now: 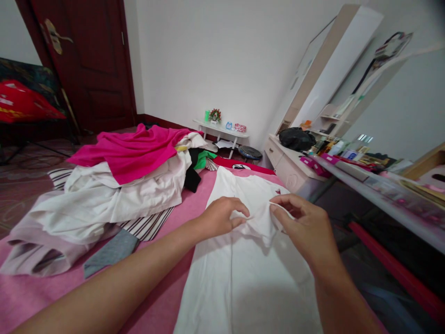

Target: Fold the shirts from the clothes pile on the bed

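A white shirt [271, 283] lies spread lengthwise on the pink bed cover in front of me, with a small red mark near its far right part. My right hand [306, 222] pinches an edge of its fabric between thumb and fingers and lifts it slightly. To the left, my left hand [220, 217] is curled at the same raised fabric, thumb and index tips close together on a fold. Between the two hands the cloth sags into a loose point.
A heap of clothes with a bright pink garment [139, 148] on top lies left on the pink cover [156, 273]. At right stand a cluttered dressing table [288, 162] and a glass-topped table [385, 204]. A low white shelf [220, 127] stands by the wall.
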A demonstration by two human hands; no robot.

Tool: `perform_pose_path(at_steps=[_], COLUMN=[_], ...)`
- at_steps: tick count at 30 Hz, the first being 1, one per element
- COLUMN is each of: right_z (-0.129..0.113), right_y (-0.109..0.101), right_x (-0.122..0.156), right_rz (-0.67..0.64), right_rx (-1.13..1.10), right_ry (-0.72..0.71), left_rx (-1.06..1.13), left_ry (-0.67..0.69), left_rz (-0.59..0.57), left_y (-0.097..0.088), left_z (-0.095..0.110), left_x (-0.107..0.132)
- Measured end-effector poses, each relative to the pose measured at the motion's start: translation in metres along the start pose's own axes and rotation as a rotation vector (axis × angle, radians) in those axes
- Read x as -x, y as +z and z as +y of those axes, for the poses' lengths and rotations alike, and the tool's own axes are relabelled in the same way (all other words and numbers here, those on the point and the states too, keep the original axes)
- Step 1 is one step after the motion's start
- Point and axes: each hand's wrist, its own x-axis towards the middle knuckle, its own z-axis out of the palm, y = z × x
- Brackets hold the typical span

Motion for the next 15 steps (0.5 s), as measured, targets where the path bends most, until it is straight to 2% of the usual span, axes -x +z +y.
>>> perform_pose_path(at_steps=[1, 3, 5, 8, 11, 13, 15], right_z=[-0.004, -0.015, -0.025, -0.029, -0.024, -0.022, -0.023], right_y=[-0.005, -0.016, -0.026, -0.034, -0.028, -0.016, 0.002], right_x=[0.001, 0.003, 0.006, 0.008, 0.011, 0.016, 0.024], right_rz=[0.028, 0.031, -0.059, -0.359, -0.644, -0.738, -0.804], right_rx=[0.006, 0.005, -0.022, -0.052, 0.068, 0.254, 0.435], right_ry=[-0.036, -0.101, -0.135, -0.091, -0.016, 0.008, 0.006], left_rx=[0.052, 0.159, 0.217, 0.215, 0.094, -0.001, 0.018], left_ry=[-0.008, 0.023, 0.070, 0.066, -0.014, -0.096, -0.201], left_rz=[0.023, -0.006, -0.083, -0.269, -0.426, -0.414, -0.306], left_y=[-0.003, -0.013, -0.023, -0.026, -0.013, 0.000, 0.011], left_z=[0.001, 0.004, 0.010, 0.013, 0.002, -0.015, -0.035], left_x=[-0.001, -0.003, -0.003, 0.001, 0.007, 0.010, 0.011])
